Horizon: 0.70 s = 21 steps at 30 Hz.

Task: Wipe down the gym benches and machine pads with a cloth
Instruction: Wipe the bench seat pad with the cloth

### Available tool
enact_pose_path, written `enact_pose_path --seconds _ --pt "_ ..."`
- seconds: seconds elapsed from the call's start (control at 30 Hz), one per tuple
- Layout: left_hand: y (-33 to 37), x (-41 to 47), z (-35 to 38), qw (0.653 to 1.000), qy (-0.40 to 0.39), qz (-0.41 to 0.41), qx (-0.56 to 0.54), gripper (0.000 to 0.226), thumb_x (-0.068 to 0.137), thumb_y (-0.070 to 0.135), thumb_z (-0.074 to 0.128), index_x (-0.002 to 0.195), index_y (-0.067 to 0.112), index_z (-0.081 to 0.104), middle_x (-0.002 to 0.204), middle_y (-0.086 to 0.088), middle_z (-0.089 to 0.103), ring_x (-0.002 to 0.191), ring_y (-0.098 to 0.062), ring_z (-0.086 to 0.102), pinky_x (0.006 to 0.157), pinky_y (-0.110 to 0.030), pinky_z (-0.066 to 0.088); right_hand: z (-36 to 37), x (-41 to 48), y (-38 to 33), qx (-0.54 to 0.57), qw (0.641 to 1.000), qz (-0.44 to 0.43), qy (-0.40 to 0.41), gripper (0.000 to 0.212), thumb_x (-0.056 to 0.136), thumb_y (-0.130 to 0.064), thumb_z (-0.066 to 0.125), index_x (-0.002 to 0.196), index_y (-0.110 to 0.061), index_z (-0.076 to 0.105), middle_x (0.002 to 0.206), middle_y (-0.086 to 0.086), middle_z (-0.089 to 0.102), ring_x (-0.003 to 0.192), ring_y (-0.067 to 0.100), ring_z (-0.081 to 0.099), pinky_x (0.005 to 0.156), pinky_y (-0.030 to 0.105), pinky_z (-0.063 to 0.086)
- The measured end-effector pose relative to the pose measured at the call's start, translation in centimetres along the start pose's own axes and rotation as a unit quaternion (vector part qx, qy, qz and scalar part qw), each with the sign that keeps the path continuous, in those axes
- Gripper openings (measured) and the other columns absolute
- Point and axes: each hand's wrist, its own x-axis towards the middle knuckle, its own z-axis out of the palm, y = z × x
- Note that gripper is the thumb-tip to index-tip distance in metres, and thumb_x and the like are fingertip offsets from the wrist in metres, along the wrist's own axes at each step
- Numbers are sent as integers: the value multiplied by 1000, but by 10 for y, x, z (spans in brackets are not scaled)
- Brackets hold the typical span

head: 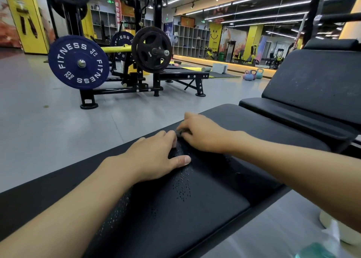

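Black padded bench [205, 214], droplets [181, 187] scattered across it, dark cloth [180, 133] bunched on top

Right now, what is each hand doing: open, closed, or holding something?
Left hand: fingers curled on the dark cloth, thumb flat on the bench pad.
Right hand: fingers pinching the same cloth.
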Motion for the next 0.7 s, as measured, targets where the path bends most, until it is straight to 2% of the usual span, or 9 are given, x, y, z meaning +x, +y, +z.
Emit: enact_pose_path --seconds 0.07,0.17,0.2,0.3,0.37,0.5,0.53,0.63,0.7 --pt "1 0 0 1000 1 -1 0 45 89 69 48 104 28 40 109 8 50 88 -16 47 74 -35 31 -10 -1 13 -26 1000 -5 -5 27 99 -24 48 112 -22 72 94 -1 47 89 23 55 80 34 44" --pt "4 0 1 1000 0 -4 7 43 91 67 47 106 28 39 114 7 50 95 -16 46 79 -34 32 -18 7 42 -29 992 108 59 29 96 -15 48 112 -15 73 98 3 50 101 32 58 89 41 49" --pt "4 0 2 1000 4 -5 15 42 91 67 47 106 28 38 117 6 49 101 -17 46 82 -34 34 -14 6 36 -29 991 108 69 30 95 -14 48 111 -15 73 98 2 47 101 33 57 89 42 49" --pt "5 1 5 999 23 -4 47 42 91 68 45 105 29 39 123 3 46 120 -20 41 97 -38 38 -1 -14 4 -2 1000 -5 28 30 97 -18 48 115 -21 71 95 -1 44 96 23 52 85 34 44" --pt "5 -1 6 998 25 -4 59 45 92 67 44 112 26 44 124 2 46 122 -21 41 100 -40 38 -9 -25 9 -9 999 -31 3 28 98 -25 49 118 -25 69 99 -1 50 98 22 53 87 36 44" --pt "7 -8 8 999 33 5 42 52 93 64 40 123 22 48 121 1 51 118 -22 45 100 -41 43 -24 -21 47 -47 990 119 67 30 98 -18 46 115 -17 71 101 4 49 106 35 54 92 45 46" --pt "8 -11 9 999 30 3 42 56 92 66 38 125 22 48 121 1 52 117 -22 46 101 -41 43 -19 -24 37 -52 990 108 72 31 96 -16 46 113 -16 71 98 3 46 104 34 54 89 43 47" --pt "12 -19 13 999 16 -2 44 69 83 72 31 127 22 48 128 0 52 119 -22 45 104 -41 41 -4 -45 -2 -24 999 -19 30 30 95 -17 47 113 -21 70 93 -2 42 93 24 50 81 37 44" --pt "14 -23 13 999 15 -2 30 76 80 75 30 132 21 46 137 0 50 123 -22 44 106 -41 39 -15 -49 6 -25 999 -23 4 31 97 -21 48 119 -30 68 95 -5 44 92 17 48 84 34 42"
